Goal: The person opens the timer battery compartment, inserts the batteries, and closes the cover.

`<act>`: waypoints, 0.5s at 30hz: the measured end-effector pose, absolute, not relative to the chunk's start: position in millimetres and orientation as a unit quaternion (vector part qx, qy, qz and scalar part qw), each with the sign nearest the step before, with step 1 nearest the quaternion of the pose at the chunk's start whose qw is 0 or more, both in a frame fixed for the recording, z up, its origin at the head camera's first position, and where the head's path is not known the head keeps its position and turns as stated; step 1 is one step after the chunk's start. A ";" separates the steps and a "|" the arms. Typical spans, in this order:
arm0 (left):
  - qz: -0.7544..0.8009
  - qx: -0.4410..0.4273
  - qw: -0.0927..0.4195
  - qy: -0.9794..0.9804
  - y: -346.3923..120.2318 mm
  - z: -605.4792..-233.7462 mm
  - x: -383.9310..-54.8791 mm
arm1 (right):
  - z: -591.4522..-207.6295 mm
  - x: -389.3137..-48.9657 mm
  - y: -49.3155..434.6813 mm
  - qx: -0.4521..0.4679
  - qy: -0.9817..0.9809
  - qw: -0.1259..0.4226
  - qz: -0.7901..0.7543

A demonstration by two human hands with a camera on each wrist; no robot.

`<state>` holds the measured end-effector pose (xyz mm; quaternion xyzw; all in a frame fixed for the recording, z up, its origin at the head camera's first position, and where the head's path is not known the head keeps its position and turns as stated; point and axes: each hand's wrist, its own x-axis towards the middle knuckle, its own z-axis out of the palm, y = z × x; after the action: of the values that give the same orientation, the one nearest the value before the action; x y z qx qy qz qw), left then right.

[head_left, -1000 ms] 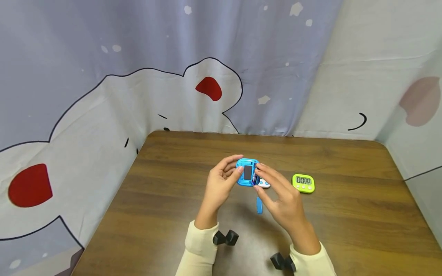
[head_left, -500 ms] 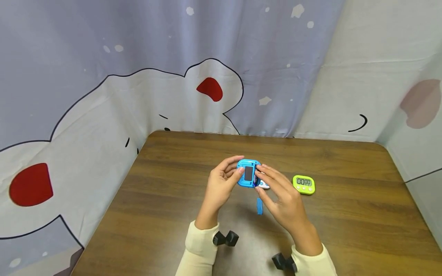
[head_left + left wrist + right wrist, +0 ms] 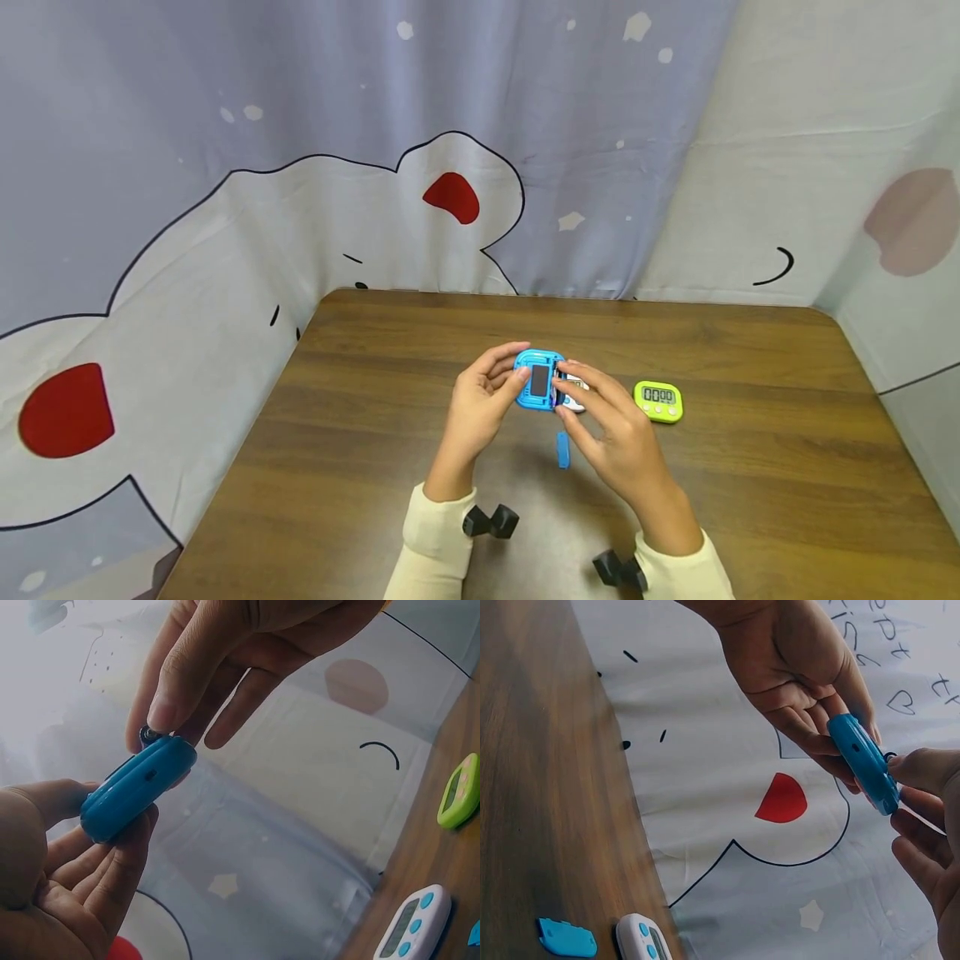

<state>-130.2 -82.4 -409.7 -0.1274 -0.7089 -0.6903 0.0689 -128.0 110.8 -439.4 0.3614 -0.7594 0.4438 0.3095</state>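
Observation:
My left hand (image 3: 480,398) grips a blue digital timer (image 3: 534,402) by its left side, thumb on the back face. The timer's back is turned up toward the head camera, its battery compartment uncovered along the right edge. My right hand (image 3: 618,429) pinches a small dark battery (image 3: 149,736) at that compartment. In the left wrist view the battery's end sticks up above the timer's back, under the thumb tip. Most of the battery is hidden by the fingers. Below the hands, a blue battery cover (image 3: 563,450) lies on the table.
A white timer (image 3: 412,922) with blue buttons lies on the table, partly hidden behind the right fingers in the head view. To the right lies a green timer (image 3: 658,402) reading 00:00. The wooden table (image 3: 360,400) ends at a printed curtain (image 3: 337,217).
The right fingertips have shifted slightly at the battery compartment, and more of the white timer shows behind them. The left hand keeps its grip; the view has tilted a little.

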 end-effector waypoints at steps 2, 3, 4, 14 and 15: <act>-0.692 -0.128 0.069 -0.707 -82.1 -409.2 -129.8 | -439.1 -127.8 111.4 0.351 -0.761 0.304 0.454; -0.692 -0.129 0.069 -0.707 -82.0 -409.3 -129.9 | -438.7 -127.8 111.7 0.346 -0.761 0.300 0.460; -0.692 -0.130 0.069 -0.707 -81.9 -409.1 -129.9 | -438.3 -127.7 112.0 0.341 -0.761 0.296 0.467; -0.684 -0.130 0.060 -0.716 -82.4 -409.5 -129.8 | -437.9 -125.6 114.0 0.311 -0.772 0.256 0.492; -0.683 -0.129 0.060 -0.716 -82.4 -409.6 -129.8 | -437.9 -125.3 113.8 0.307 -0.771 0.248 0.499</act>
<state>-129.8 -82.4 -409.6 -0.1291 -0.7162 -0.6832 0.0601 -125.3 113.8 -437.9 0.3073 -0.7713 0.4994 0.2477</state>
